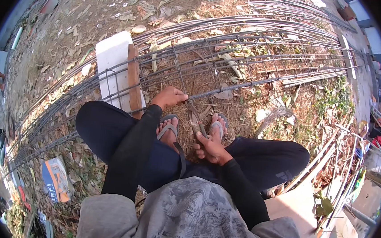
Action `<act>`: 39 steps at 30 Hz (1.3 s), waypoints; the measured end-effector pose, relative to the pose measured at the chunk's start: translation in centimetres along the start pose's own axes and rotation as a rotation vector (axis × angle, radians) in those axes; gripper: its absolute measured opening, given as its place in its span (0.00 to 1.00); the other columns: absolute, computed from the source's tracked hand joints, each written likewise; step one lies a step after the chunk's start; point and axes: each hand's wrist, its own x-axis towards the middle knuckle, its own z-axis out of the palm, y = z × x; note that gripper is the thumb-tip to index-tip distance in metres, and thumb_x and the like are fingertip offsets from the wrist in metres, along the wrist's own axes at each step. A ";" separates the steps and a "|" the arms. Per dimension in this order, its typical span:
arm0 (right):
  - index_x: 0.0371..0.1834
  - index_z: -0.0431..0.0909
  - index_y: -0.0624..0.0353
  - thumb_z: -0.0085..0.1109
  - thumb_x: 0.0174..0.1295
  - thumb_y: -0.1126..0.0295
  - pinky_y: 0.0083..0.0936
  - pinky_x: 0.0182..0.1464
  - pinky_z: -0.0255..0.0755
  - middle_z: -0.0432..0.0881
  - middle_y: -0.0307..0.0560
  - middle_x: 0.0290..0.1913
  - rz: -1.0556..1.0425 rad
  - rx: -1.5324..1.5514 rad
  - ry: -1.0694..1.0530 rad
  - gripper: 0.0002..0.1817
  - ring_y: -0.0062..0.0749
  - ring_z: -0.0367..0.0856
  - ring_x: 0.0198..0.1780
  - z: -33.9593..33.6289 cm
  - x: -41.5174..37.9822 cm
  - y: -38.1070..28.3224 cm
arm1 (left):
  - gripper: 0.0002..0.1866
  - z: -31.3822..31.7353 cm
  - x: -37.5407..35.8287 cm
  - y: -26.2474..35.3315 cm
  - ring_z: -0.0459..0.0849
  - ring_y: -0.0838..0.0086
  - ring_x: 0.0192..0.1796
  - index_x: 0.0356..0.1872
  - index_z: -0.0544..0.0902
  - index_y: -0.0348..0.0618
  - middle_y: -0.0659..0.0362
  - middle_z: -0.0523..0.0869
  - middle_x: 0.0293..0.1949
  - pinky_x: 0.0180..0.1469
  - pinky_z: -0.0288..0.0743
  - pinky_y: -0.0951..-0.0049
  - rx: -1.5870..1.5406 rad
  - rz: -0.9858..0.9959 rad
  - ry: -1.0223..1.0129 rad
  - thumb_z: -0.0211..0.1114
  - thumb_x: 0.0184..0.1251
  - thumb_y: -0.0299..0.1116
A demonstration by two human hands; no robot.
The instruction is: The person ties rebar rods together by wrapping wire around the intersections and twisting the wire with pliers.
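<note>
My right hand (212, 149) is closed around the handles of a pair of pincers (193, 117), between my feet. Their jaws reach up to the near bar of a long rebar cage (247, 84), at a crossing with a stirrup. Right beside the jaws, my left hand (170, 97) is closed in a pinch at the same bar. What its fingertips hold is too small to make out. The cage runs from the lower left to the upper right, in front of my bent knees.
A white block (114, 52) and a wooden piece (134, 79) lie under the cage. More loose rods (293, 10) stretch across the back. A printed bag (57, 179) is at the lower left; thin poles (329, 174) are at the right. Dry leaves cover the ground.
</note>
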 end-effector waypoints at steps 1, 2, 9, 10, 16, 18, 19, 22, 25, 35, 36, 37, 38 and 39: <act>0.51 0.77 0.58 0.57 0.76 0.48 0.28 0.27 0.73 0.82 0.41 0.28 -0.020 -0.091 0.031 0.21 0.29 0.80 0.24 -0.3 -0.2 -0.5 | 0.22 0.0 -0.2 0.2 0.90 0.73 0.33 0.46 0.92 0.42 0.54 0.92 0.32 0.40 0.79 0.66 -0.032 -0.022 0.018 0.70 0.69 0.52; 0.52 0.77 0.57 0.57 0.76 0.48 0.29 0.28 0.73 0.84 0.43 0.28 -0.033 -0.177 0.066 0.22 0.30 0.81 0.25 0.0 -0.6 -0.9 | 0.22 0.3 -0.8 0.7 0.90 0.73 0.33 0.47 0.92 0.42 0.54 0.92 0.32 0.40 0.79 0.66 -0.066 -0.049 0.031 0.70 0.69 0.52; 0.54 0.77 0.60 0.62 0.73 0.54 0.25 0.31 0.76 0.85 0.43 0.31 -0.758 -1.123 0.379 0.20 0.27 0.82 0.29 -0.7 -0.5 -1.2 | 0.22 0.9 -1.0 0.9 0.90 0.72 0.30 0.46 0.92 0.43 0.54 0.90 0.26 0.39 0.79 0.63 0.074 -0.001 0.114 0.68 0.70 0.53; 0.53 0.77 0.60 0.64 0.72 0.56 0.24 0.31 0.75 0.84 0.42 0.30 -0.580 -0.875 0.258 0.19 0.26 0.82 0.29 -0.7 -0.6 -1.2 | 0.21 1.1 -1.0 0.8 0.89 0.70 0.30 0.46 0.93 0.44 0.54 0.90 0.26 0.39 0.79 0.62 0.081 0.004 0.126 0.67 0.70 0.52; 0.51 0.74 0.60 0.72 0.65 0.65 0.24 0.28 0.73 0.80 0.40 0.29 0.007 0.288 -0.220 0.19 0.28 0.80 0.28 -0.5 -0.1 0.3 | 0.21 1.8 -1.0 0.8 0.88 0.60 0.31 0.42 0.92 0.43 0.50 0.89 0.26 0.42 0.78 0.56 0.135 0.029 0.205 0.66 0.70 0.51; 0.58 0.71 0.61 0.71 0.63 0.65 0.28 0.35 0.78 0.83 0.46 0.36 -0.075 -0.085 -0.081 0.25 0.35 0.84 0.34 -0.4 -0.8 -0.4 | 0.21 2.0 -1.7 0.8 0.88 0.56 0.33 0.42 0.92 0.43 0.49 0.88 0.27 0.44 0.78 0.55 0.128 0.014 0.226 0.66 0.70 0.51; 0.61 0.70 0.62 0.71 0.62 0.64 0.30 0.38 0.81 0.84 0.48 0.39 -0.123 -0.271 -0.011 0.28 0.39 0.86 0.38 -0.5 -0.9 -1.0 | 0.21 1.9 -1.6 1.1 0.88 0.55 0.34 0.42 0.92 0.43 0.48 0.88 0.27 0.44 0.78 0.54 0.120 0.006 0.225 0.66 0.70 0.51; 0.74 0.59 0.67 0.71 0.55 0.61 0.48 0.60 0.78 0.80 0.68 0.57 -0.719 -1.430 0.629 0.46 0.63 0.81 0.59 -1.7 -1.6 -1.4 | 0.21 2.2 -1.4 0.8 0.88 0.52 0.36 0.41 0.92 0.42 0.47 0.89 0.29 0.45 0.78 0.54 0.124 0.039 0.262 0.67 0.69 0.51; 0.78 0.54 0.66 0.70 0.52 0.59 0.56 0.72 0.66 0.71 0.77 0.68 -0.548 -1.463 0.629 0.52 0.73 0.69 0.70 -1.4 -1.7 -1.9 | 0.21 2.1 -1.5 0.6 0.89 0.50 0.37 0.41 0.92 0.43 0.46 0.89 0.30 0.46 0.78 0.54 0.113 0.043 0.263 0.67 0.68 0.51; 0.73 0.64 0.66 0.70 0.55 0.56 0.53 0.65 0.74 0.75 0.68 0.67 -0.677 -1.687 0.675 0.44 0.63 0.76 0.67 0.0 -2.9 -2.9 | 0.21 1.8 -1.5 1.3 0.89 0.57 0.32 0.39 0.92 0.45 0.49 0.89 0.26 0.43 0.78 0.57 0.127 0.033 0.229 0.66 0.70 0.53; 0.73 0.64 0.66 0.69 0.57 0.55 0.51 0.64 0.75 0.76 0.67 0.66 -0.625 -1.745 0.723 0.44 0.62 0.76 0.67 0.4 -3.0 -3.1 | 0.21 1.8 -1.5 1.3 0.88 0.58 0.31 0.39 0.93 0.45 0.50 0.89 0.26 0.43 0.78 0.57 0.132 0.017 0.215 0.66 0.70 0.53; 0.73 0.64 0.66 0.68 0.59 0.53 0.50 0.63 0.76 0.76 0.67 0.65 -0.571 -1.803 0.771 0.43 0.61 0.77 0.66 0.9 -3.2 -3.3 | 0.21 1.7 -1.4 1.4 0.88 0.58 0.31 0.39 0.93 0.46 0.51 0.89 0.25 0.42 0.78 0.57 0.136 0.001 0.202 0.66 0.70 0.53; 0.73 0.64 0.66 0.67 0.61 0.52 0.48 0.62 0.77 0.77 0.66 0.64 -0.515 -1.859 0.819 0.42 0.60 0.78 0.66 1.4 -3.3 -3.6 | 0.21 1.6 -1.3 1.4 0.88 0.59 0.30 0.39 0.93 0.46 0.51 0.89 0.25 0.42 0.78 0.57 0.141 -0.015 0.188 0.66 0.70 0.54; 0.73 0.64 0.66 0.66 0.62 0.51 0.47 0.60 0.78 0.78 0.64 0.64 -0.559 -1.853 0.842 0.42 0.59 0.80 0.63 1.1 -2.8 -3.1 | 0.21 1.6 -1.3 1.4 0.88 0.59 0.30 0.39 0.93 0.46 0.52 0.88 0.25 0.42 0.78 0.57 0.140 -0.012 0.191 0.66 0.70 0.54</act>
